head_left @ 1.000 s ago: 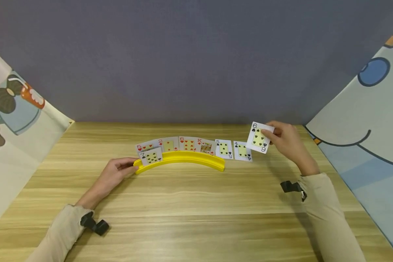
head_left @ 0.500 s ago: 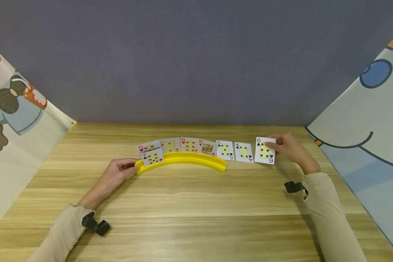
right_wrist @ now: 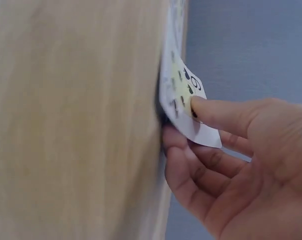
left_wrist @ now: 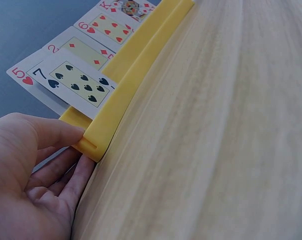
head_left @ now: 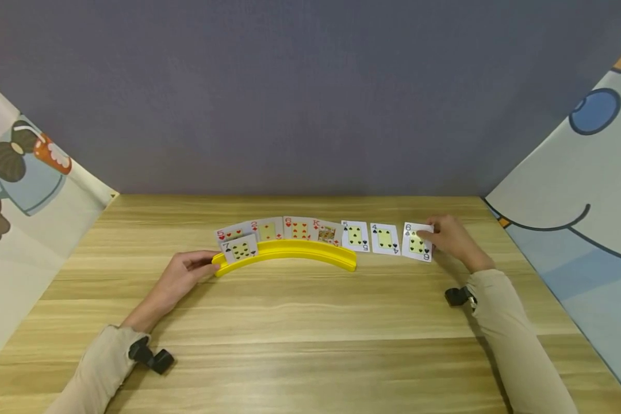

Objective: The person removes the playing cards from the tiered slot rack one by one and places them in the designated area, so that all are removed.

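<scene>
At the right end of the row, my right hand (head_left: pixel 452 238) pinches the six of spades (head_left: pixel 416 244) by its right side, thumb on its face and fingers beneath. The right wrist view shows this card (right_wrist: pixel 198 131) slightly bent, low over the table. My left hand (head_left: pixel 183 276) grips the left end of a curved yellow card holder (head_left: pixel 290 250), thumb on its front. In the holder stand the seven of spades (left_wrist: pixel 76 82), in front, and behind it the five of hearts (left_wrist: pixel 21 77), two of diamonds (left_wrist: pixel 73 45), six of hearts (left_wrist: pixel 108 27) and king of diamonds (left_wrist: pixel 133 7).
Between holder and right hand, the five of spades (head_left: pixel 354 237) and four of spades (head_left: pixel 385 239) lie face up on the wooden table (head_left: pixel 310 333). A grey wall (head_left: pixel 300 103) rises behind; cartoon panels (head_left: pixel 590 190) flank both sides.
My right hand has carried the six of spades right and down, from overlapping the four of spades to low beside it. The left hand keeps its grip on the holder.
</scene>
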Motion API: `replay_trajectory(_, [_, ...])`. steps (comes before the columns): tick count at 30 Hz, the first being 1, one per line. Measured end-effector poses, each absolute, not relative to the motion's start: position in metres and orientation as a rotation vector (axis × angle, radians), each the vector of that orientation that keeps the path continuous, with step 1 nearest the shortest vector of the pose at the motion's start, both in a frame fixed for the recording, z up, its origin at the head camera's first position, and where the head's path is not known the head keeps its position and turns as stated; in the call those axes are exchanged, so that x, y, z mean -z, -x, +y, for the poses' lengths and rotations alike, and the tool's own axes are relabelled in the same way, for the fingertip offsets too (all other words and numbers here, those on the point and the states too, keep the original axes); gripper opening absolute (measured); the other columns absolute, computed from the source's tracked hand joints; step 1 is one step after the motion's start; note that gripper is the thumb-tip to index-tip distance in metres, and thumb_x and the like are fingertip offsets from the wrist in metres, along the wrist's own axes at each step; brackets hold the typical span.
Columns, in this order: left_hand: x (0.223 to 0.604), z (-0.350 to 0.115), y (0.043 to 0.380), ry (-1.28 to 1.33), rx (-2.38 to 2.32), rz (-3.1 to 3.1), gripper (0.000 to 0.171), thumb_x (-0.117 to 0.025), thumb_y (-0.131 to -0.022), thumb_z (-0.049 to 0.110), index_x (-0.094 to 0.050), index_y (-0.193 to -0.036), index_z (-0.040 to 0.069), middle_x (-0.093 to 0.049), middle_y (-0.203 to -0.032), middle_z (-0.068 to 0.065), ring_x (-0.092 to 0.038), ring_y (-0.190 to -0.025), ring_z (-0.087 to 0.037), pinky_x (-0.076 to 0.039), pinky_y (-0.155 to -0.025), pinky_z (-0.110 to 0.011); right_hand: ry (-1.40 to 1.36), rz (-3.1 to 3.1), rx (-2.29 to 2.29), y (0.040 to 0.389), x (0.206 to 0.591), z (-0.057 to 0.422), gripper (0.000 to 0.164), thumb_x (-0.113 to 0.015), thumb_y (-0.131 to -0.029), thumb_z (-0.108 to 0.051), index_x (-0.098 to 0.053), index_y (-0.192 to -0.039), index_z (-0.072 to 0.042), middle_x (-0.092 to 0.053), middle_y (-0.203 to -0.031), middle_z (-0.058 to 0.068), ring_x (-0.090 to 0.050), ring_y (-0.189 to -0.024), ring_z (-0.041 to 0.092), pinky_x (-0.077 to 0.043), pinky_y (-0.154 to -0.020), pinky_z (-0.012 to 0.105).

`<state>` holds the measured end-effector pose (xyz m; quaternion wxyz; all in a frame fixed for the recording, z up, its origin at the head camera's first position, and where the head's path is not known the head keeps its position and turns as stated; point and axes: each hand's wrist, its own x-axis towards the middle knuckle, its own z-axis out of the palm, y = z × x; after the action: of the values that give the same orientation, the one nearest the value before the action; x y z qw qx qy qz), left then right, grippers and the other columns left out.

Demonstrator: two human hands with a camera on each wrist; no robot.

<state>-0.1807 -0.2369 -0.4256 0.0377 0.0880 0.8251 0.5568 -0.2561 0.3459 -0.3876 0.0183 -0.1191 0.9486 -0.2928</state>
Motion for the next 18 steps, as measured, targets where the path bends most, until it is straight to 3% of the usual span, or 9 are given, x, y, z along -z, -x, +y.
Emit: replay_trajectory(18, [0.4232,-0.237,0.1791,-0.262,-1.703,2.509,0.036,-0.068,-0.096,0.018,-0.066,-0.127,-0.001,-0.065,-0.125,-0.022,-0.064,-0.099,-0.009,-0.053,-0.08,-0.022,0.284,2.965,0.802,0.259,0.3984,0.3529,0.042,-0.065,-0.098,-0.025,-0.06,-0.123,0.009,-0.06,-0.066,0.007,-0.053,-0.053,0.018,-0.043,-0.05,0.031])
